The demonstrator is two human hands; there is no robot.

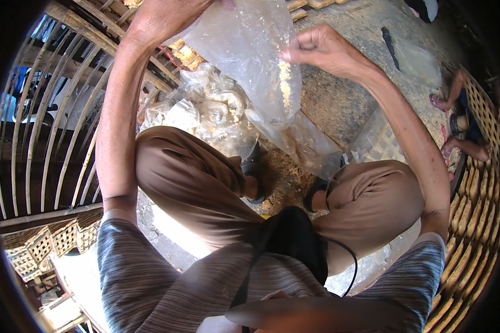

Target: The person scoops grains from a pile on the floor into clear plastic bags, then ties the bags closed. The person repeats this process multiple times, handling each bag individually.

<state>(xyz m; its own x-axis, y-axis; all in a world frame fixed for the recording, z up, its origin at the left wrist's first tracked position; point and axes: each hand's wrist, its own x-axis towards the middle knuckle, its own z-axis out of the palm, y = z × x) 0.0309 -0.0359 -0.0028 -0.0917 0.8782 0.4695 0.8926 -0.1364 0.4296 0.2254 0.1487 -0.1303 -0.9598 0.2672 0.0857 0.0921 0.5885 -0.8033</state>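
Note:
A long clear plastic sheet or bag (pixel 250 62) hangs in front of me, with pale yellowish crumbs stuck along its right side. My left hand (pixel 183 12) is at the top edge of the view, at the plastic's upper left; its fingers are mostly cut off, so its grip cannot be told. At the plastic's right edge, my right hand (pixel 316 50) has thumb and fingers pinched together, slightly blurred. The plastic's lower end trails between my knees. Behind it lies a heap of crumpled clear plastic (pixel 208 108) with more crumbs on it.
Bamboo slats (pixel 50 112) stand at the left. Woven bamboo racks (pixel 475 233) with rows of long pale pieces line the right. Another person's bare arm and foot (pixel 450 100) show beside a woven tray (pixel 483 112). Further plastic (pixel 416 62) lies on the crumb-strewn floor (pixel 329 100).

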